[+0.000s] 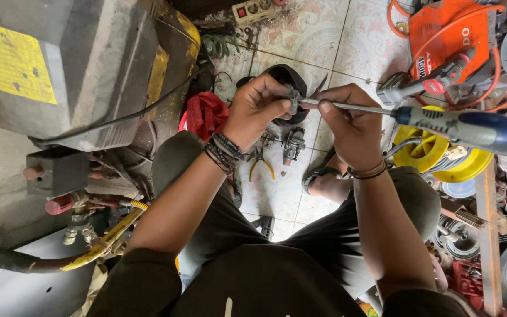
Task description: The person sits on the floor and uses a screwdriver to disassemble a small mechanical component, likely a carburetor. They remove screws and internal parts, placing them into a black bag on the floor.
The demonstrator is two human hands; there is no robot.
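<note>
Left hand (257,108) pinches a small grey metal part (292,97) at centre frame, above the tiled floor (300,41). Right hand (350,126) closed around the shaft of a blue-handled screwdriver (435,120), tip at the part; handle sticks out toward right of frame. Step in hand looks like working a screw or jet on the part. Next move likely calls for steady tip seating and a firm left hold. Yellow-handled pliers (259,164) and another metal piece (293,145) lie on floor below the hands.
</note>
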